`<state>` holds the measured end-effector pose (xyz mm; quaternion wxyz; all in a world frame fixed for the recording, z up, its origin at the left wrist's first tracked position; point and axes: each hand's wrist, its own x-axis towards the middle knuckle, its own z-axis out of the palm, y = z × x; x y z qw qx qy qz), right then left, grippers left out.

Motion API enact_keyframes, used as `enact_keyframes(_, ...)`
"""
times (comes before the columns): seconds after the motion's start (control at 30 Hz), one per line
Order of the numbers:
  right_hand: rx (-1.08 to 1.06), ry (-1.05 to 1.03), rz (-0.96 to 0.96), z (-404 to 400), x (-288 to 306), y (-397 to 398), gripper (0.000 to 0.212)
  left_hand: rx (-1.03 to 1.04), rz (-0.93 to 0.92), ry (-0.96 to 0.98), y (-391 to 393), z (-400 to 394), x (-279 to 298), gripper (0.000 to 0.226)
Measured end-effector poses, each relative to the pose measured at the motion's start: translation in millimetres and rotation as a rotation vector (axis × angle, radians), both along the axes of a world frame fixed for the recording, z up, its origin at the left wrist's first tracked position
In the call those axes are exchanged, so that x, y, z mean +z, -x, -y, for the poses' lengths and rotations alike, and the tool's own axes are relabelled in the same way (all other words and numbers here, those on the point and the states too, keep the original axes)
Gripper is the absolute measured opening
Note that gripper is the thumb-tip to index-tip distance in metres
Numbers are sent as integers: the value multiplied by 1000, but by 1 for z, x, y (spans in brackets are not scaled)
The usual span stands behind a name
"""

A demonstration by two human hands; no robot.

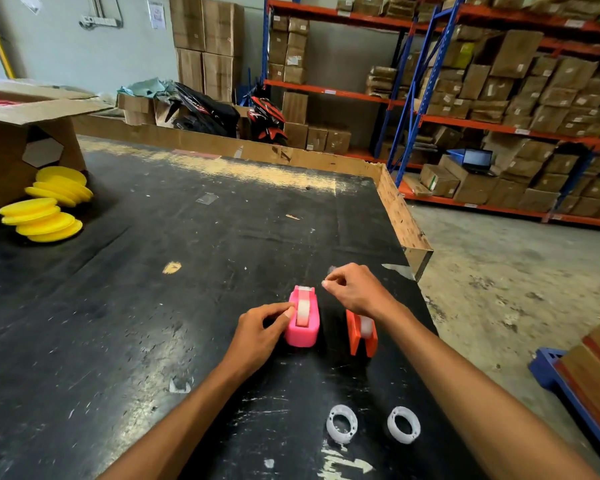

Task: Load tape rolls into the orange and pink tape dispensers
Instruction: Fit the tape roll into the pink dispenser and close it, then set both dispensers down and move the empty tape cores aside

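A pink tape dispenser (302, 332) stands on the black table (153, 306) with a whitish tape roll (303, 311) seated in it. My left hand (260, 327) grips its left side, thumb against the roll. My right hand (355, 289) hovers just right of the dispenser's front end, fingertips pinched together, possibly on a clear tape end that I cannot make out. An orange dispenser (361, 336) with a white roll in it sits under my right wrist, partly hidden. Two translucent white plastic rings (342, 423) (403, 424) lie near the table's front edge.
Yellow discs (45, 206) are stacked at the far left beside an open cardboard box (25, 133). The table's right edge (406, 237) drops to a concrete floor. Shelving with cartons stands behind; a blue pallet (568, 393) is at the lower right.
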<state>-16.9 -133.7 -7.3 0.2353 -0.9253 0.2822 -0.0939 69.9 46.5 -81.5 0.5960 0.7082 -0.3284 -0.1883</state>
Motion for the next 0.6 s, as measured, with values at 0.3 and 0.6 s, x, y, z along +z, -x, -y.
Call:
enact_keyframes(0.3,-135,18,53,-5,-9,44,43,-12,32,-16,-2,0,1,23)
enact_keyframes(0.6,-111,52,5,-18,-1,107,19,81,427,37,16,-8,19,22)
